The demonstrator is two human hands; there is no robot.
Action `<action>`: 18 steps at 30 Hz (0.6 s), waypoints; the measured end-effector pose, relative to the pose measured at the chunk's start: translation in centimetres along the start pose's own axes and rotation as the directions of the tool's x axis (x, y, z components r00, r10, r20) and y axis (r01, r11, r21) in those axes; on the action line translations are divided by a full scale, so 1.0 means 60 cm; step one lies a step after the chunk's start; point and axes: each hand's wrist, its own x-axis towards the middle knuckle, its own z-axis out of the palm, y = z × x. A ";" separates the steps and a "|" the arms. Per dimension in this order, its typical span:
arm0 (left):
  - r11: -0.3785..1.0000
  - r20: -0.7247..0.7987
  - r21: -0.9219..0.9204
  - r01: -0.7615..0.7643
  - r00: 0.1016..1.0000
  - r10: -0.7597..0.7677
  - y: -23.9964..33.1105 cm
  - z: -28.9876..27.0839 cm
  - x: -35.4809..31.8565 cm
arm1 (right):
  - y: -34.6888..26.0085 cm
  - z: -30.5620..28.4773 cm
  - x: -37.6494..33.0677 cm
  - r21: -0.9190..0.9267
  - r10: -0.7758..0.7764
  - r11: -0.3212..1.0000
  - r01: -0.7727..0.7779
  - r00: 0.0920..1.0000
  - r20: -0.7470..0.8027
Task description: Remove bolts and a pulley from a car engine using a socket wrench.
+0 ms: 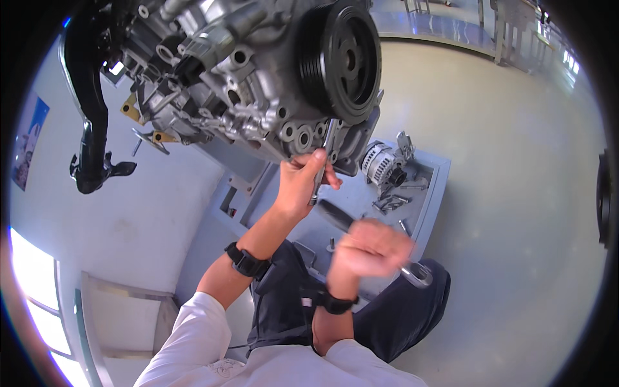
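In front of me is a bare metal engine (258, 90) with a black ribbed pulley (348, 61) at its right end. My left hand (303, 184) is closed around a slim chrome bar (328, 140), its upper end up against the engine just below the pulley. The exact kind of bar is unclear. Lower right, my right hand (374, 248) grips what looks like a ratchet wrench by its middle. The wrench's black handle (336, 215) points up left, close to the bar's lower end; its round chrome head (417, 275) sticks out on the other side. Motion blurs this hand.
Below the engine, a grey bench top (422, 213) holds an alternator (383, 162) and several loose bolts (391, 204). A black pipe-like arm (93, 122) hangs at the left. My knee (412, 303) is beside the bench, with pale floor (516, 193) to the right.
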 end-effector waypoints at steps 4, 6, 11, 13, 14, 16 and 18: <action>0.999 0.013 -0.030 -0.011 1.000 0.011 -0.006 -0.013 -0.003 | -0.014 -0.009 0.006 0.092 0.129 0.986 -0.136 0.989 0.077; 1.000 -0.011 -0.019 0.011 1.000 -0.011 -0.004 -0.007 -0.008 | -0.020 0.000 0.003 0.163 0.048 0.985 -0.052 0.998 0.029; 0.995 -0.013 0.103 -0.015 1.000 0.016 0.002 -0.009 -0.006 | -0.015 -0.001 -0.001 0.112 0.175 0.977 -0.182 0.982 0.071; 0.997 0.015 0.076 -0.030 0.999 0.029 -0.003 -0.012 0.000 | -0.036 0.004 0.018 0.180 0.019 0.983 -0.045 0.990 0.142; 0.997 0.015 0.072 -0.022 1.000 0.021 -0.005 -0.007 -0.002 | -0.035 0.006 0.017 0.235 0.020 0.971 -0.045 0.994 0.106; 0.994 -0.004 0.110 -0.009 1.000 0.009 -0.006 0.005 0.001 | -0.006 -0.023 0.007 0.125 0.096 0.986 -0.109 0.990 0.101; 0.997 -0.014 0.072 0.003 1.000 -0.002 -0.007 -0.004 0.001 | 0.010 -0.032 0.003 0.084 0.167 0.981 -0.174 0.983 0.078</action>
